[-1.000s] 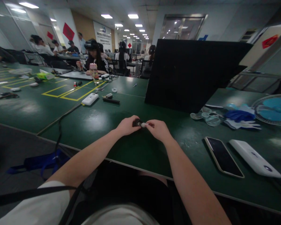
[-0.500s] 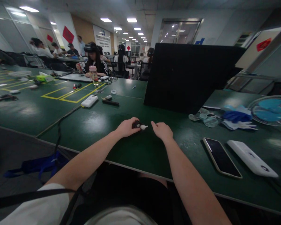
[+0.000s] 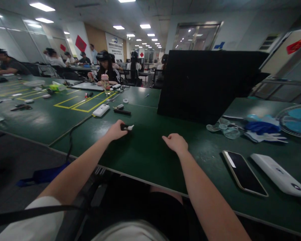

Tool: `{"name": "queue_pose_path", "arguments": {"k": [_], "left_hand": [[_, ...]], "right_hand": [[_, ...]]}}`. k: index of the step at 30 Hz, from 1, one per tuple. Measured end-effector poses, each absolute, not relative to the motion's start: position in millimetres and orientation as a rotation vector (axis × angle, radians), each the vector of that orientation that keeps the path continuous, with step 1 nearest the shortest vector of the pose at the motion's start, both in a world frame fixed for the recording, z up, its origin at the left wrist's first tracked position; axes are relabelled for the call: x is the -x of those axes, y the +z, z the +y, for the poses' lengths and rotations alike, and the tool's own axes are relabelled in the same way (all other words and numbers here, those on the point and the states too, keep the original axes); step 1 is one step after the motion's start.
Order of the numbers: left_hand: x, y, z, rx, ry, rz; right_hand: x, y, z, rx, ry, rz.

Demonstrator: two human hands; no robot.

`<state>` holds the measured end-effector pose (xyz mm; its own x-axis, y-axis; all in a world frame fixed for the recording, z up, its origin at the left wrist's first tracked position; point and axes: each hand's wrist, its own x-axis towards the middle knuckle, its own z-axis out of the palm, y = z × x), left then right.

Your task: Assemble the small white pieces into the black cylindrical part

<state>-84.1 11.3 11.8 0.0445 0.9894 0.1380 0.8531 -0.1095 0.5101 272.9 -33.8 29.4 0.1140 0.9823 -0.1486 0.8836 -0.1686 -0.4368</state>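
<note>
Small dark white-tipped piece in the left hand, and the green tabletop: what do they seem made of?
Small dark white-tipped piece: perhaps plastic, its tip opaque white; finish too small to judge. Green tabletop: probably glossy laminate or rubber, showing blurred reflections.

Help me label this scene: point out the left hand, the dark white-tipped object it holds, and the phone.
Left hand (image 3: 114, 131), head view: its back.
Dark white-tipped object (image 3: 125, 127), head view: body near the tip.
Phone (image 3: 245, 173), head view: dark screen.

open tabletop before black panel
</note>
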Motion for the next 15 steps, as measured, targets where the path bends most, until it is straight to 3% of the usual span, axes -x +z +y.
{"name": "queue_pose_path", "arguments": {"k": [4, 11, 15], "left_hand": [[143.4, 20.4, 12.3, -2.242, 0.646, 2.077], [189.7, 24.4, 4.1, -2.816, 0.512, 1.909], [207.7, 7.5, 6.1, -2.546, 0.837, 2.156]], "right_hand": [[-273.6, 25.4, -30.7, 2.137, 0.628, -1.861], [-271.6, 27.0, -29.2, 2.196, 0.640, -1.860], [-271.9, 28.3, -29.8, 2.203, 0.647, -1.876]]}}
